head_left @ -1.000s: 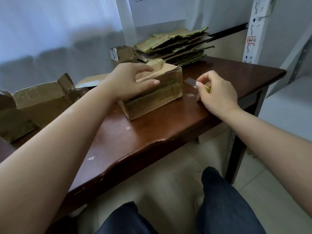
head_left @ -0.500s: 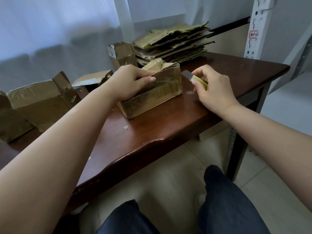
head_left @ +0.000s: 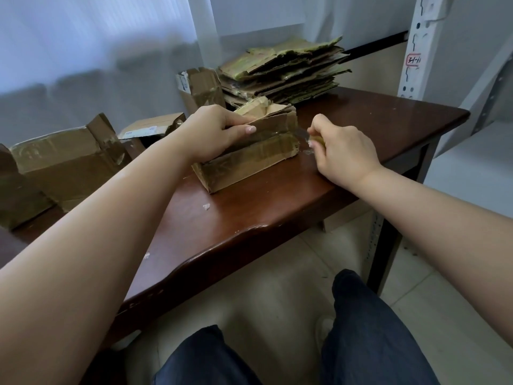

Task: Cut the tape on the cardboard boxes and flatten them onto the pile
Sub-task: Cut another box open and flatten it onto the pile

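A small taped cardboard box (head_left: pixel 249 162) lies on the dark wooden table (head_left: pixel 263 215). My left hand (head_left: pixel 213 132) presses down on its top, thumb along the taped front face. My right hand (head_left: pixel 341 151) is closed around a yellow-handled utility knife (head_left: pixel 312 138) whose blade touches the box's right end at the tape seam. The knife handle is mostly hidden in my fist. A pile of flattened cardboard (head_left: pixel 283 70) rests at the table's far edge.
A larger taped box (head_left: pixel 63 162) sits at the left, with two smaller open boxes (head_left: pixel 155 129) (head_left: pixel 201 87) behind. A white metal shelf upright (head_left: pixel 422 45) stands at the right. Tape scraps (head_left: pixel 206 207) lie on the table. My knees are below the table edge.
My right hand has moved the knife left, from just clear of the box to its right end. My left hand has stayed on the box.
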`<action>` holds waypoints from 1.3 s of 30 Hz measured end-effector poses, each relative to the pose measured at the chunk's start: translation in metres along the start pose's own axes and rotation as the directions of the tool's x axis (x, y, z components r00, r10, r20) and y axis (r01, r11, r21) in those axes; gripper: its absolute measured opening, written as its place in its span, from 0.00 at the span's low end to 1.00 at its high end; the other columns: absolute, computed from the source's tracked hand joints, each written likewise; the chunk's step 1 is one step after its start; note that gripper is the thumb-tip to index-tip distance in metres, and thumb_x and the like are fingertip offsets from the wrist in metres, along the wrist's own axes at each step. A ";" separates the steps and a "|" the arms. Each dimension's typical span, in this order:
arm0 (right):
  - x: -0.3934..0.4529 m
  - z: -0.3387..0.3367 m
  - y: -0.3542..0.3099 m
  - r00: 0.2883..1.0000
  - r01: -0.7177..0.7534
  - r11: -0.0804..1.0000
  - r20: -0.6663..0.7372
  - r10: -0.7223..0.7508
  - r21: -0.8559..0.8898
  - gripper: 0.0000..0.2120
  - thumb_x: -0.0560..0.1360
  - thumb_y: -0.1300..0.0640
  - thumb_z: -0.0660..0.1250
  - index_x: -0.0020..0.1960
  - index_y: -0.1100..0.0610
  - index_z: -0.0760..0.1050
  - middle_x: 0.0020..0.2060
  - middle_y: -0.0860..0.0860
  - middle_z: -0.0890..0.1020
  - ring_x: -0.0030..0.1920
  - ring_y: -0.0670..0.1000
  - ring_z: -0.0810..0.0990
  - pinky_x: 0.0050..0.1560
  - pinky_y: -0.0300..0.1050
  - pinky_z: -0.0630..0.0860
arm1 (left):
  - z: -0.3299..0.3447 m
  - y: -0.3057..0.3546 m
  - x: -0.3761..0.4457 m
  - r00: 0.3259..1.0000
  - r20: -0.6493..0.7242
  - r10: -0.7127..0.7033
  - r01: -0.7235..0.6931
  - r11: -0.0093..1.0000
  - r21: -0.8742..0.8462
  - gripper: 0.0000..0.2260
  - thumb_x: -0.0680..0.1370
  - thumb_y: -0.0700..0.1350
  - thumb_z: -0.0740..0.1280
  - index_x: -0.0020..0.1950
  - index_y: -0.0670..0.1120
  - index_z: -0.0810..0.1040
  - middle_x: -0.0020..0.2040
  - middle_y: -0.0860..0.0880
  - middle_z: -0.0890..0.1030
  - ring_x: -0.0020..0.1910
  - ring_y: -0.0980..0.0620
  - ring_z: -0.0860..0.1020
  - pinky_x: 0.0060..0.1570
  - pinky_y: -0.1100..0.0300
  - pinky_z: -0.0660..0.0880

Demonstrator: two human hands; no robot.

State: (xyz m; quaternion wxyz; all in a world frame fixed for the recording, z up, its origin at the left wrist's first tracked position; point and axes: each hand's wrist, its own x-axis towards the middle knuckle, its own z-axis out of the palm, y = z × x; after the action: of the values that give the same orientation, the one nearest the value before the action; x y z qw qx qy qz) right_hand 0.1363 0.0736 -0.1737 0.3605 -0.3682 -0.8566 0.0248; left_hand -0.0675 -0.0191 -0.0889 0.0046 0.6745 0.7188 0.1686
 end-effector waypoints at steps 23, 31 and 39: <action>-0.027 -0.005 -0.029 0.999 0.043 0.958 -0.042 -0.032 0.284 0.05 0.79 0.58 0.62 0.53 0.57 0.72 0.40 0.51 0.80 0.41 0.55 0.79 0.41 0.50 0.75 | -0.020 -0.028 -0.043 0.996 0.070 0.055 -0.023 0.916 -0.401 0.17 0.77 0.48 0.68 0.65 0.48 0.78 0.59 0.54 0.80 0.55 0.65 0.77 0.56 0.71 0.70; -0.030 -0.001 -0.042 0.997 0.082 0.945 -0.040 -0.073 0.316 0.06 0.79 0.56 0.61 0.54 0.55 0.73 0.39 0.50 0.82 0.41 0.55 0.80 0.42 0.54 0.77 | 0.021 -0.026 -0.033 0.982 -0.183 0.047 -0.105 0.942 -0.319 0.16 0.79 0.46 0.66 0.67 0.50 0.76 0.65 0.54 0.77 0.67 0.61 0.70 0.66 0.71 0.63; -0.029 0.009 -0.050 0.995 0.072 0.955 -0.083 -0.050 0.287 0.09 0.80 0.56 0.60 0.57 0.56 0.74 0.41 0.52 0.82 0.43 0.57 0.80 0.40 0.49 0.75 | 0.033 -0.014 -0.025 0.970 -0.241 0.015 -0.096 0.940 -0.328 0.15 0.81 0.47 0.64 0.67 0.50 0.76 0.66 0.51 0.77 0.68 0.57 0.70 0.70 0.61 0.65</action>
State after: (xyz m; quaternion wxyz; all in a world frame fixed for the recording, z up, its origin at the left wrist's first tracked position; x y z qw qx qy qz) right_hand 0.1137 0.0201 -0.1821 0.4431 -0.2854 -0.8406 0.1251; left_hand -0.0711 -0.0357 -0.1287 0.0299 0.6593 0.6552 0.3677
